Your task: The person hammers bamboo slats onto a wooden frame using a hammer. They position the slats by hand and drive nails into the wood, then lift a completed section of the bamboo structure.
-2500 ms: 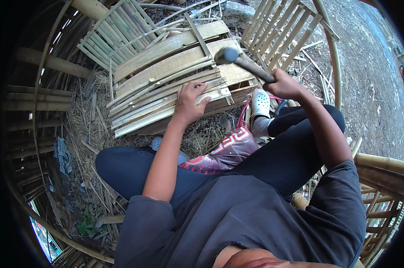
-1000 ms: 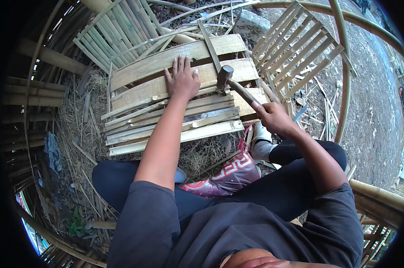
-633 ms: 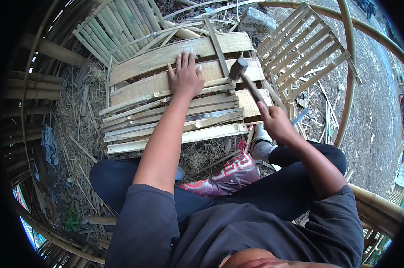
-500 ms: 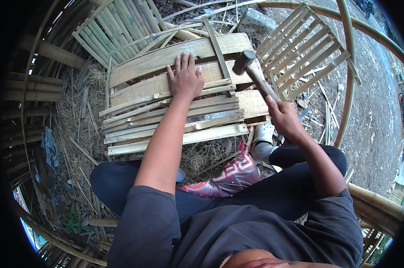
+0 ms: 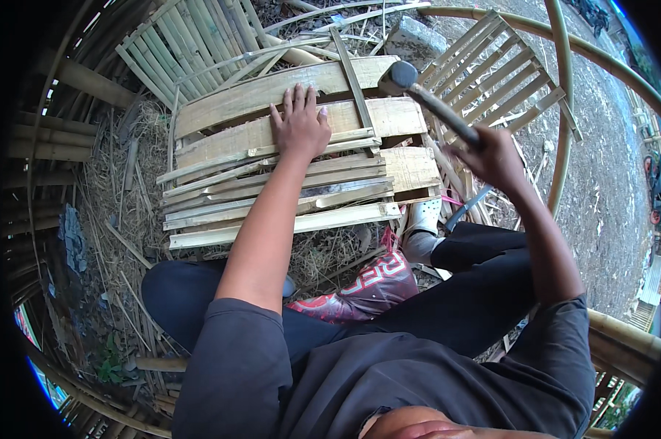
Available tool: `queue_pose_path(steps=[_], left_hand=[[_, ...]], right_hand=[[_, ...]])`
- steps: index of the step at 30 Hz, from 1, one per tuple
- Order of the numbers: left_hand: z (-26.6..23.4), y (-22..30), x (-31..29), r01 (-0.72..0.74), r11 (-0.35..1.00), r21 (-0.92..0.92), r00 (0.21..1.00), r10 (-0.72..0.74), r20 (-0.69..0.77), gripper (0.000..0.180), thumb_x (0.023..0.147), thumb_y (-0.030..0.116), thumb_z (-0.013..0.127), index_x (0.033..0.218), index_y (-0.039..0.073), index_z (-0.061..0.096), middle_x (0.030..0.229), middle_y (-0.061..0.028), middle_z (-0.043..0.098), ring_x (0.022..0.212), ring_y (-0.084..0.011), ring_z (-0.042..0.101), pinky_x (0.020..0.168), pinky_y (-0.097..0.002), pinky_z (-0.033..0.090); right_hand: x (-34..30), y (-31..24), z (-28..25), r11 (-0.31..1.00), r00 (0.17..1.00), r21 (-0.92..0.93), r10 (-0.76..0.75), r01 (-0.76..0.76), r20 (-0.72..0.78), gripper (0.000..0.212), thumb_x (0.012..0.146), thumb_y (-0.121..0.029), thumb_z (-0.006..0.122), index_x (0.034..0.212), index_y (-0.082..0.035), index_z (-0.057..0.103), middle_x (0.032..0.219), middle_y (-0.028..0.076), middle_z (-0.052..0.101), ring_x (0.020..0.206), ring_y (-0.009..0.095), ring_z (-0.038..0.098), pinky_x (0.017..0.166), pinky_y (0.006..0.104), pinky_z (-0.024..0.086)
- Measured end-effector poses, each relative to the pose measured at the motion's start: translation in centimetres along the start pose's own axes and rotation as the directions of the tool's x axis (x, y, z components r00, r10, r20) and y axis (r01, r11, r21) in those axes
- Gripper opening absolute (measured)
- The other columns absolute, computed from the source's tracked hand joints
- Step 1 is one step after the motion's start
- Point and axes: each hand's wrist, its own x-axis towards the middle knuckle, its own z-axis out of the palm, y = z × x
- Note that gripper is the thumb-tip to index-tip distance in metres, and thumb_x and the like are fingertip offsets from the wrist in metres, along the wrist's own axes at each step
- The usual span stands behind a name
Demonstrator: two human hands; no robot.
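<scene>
My left hand (image 5: 302,130) lies flat with fingers spread on a pale wide board (image 5: 221,145) of a low slatted wooden platform. In my right hand (image 5: 497,157) is a hammer (image 5: 447,117), gripped near the end of its wooden handle. Its dark metal head sits above the far right end of the boards; I cannot tell whether it touches them. A narrow strip (image 5: 351,84) lies crosswise over the far boards, right of my left hand. Several loose split strips (image 5: 286,223) lie across the platform's near side, partly under my left forearm.
Slatted bamboo panels stand at the far left (image 5: 188,47) and far right (image 5: 495,69). A curved blade (image 5: 466,208) lies beside my shoe (image 5: 423,219). A red and dark printed sack (image 5: 374,289) rests between my legs. A concrete block (image 5: 416,38) sits behind the platform.
My right hand has moved right and slightly up with the hammer, whose handle now slants more flatly. My left hand stays flat on the board. The view has shifted slightly.
</scene>
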Motion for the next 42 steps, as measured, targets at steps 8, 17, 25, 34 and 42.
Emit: queue_pose_path(steps=[8,17,25,34,42], left_hand=[[-0.3,1.0,0.4,0.003,1.000,-0.030,1.000,-0.003,-0.009,0.063,0.104,0.040,0.043,0.161,0.018,0.031,0.170,-0.0072,0.024,0.158,-0.0266,0.017,0.126,-0.0586,0.007],[-0.2,0.0,0.0,-0.024,1.000,-0.013,0.998,0.023,-0.052,0.063,0.103,0.038,0.046,0.160,0.015,0.035,0.168,-0.0092,0.028,0.157,-0.0292,0.020,0.126,-0.0581,0.010],[-0.1,0.6,0.4,-0.044,0.999,0.000,0.999,0.044,-0.020,0.063,0.103,0.035,0.047,0.160,0.014,0.034,0.168,-0.0098,0.027,0.157,-0.0300,0.019,0.126,-0.0580,0.011],[0.0,0.7,0.6,-0.044,0.999,0.004,0.999,0.044,-0.021,0.063,0.103,0.036,0.046,0.161,0.015,0.032,0.169,-0.0093,0.027,0.157,-0.0295,0.019,0.126,-0.0578,0.010],[-0.2,0.7,0.6,-0.037,0.999,0.003,0.999,0.037,-0.019,0.062,0.103,0.030,0.047,0.161,0.014,0.031,0.169,-0.0099,0.026,0.157,-0.0307,0.020,0.125,-0.0592,0.011]], right_hand=[[12.5,5.6,-2.8,0.710,0.913,-0.597,-0.395,0.374,0.103,0.034,0.088,-0.024,0.067,0.056,-0.018,0.059,0.049,-0.005,0.044,0.043,0.011,0.040,0.040,0.0311,0.031],[15.9,6.3,4.7,0.776,0.848,-0.343,-0.496,0.530,0.188,0.003,0.053,-0.013,0.063,0.057,-0.013,0.062,0.050,0.006,0.052,0.047,0.029,0.053,0.046,0.0437,0.041],[14.2,5.0,3.4,0.721,0.705,-0.094,-0.629,0.687,0.327,0.079,0.064,-0.086,0.074,0.055,-0.009,0.058,0.048,0.004,0.048,0.046,0.025,0.054,0.048,0.0401,0.042],[13.9,8.5,5.4,0.784,0.806,-0.207,-0.531,0.585,0.261,0.076,0.071,-0.085,0.071,0.053,-0.013,0.054,0.047,0.002,0.046,0.043,0.024,0.052,0.046,0.0400,0.040],[15.2,11.0,6.0,0.662,0.668,-0.100,-0.727,0.743,0.160,0.076,0.070,-0.089,0.067,0.055,-0.016,0.054,0.048,0.000,0.044,0.044,0.022,0.051,0.044,0.0393,0.040]])
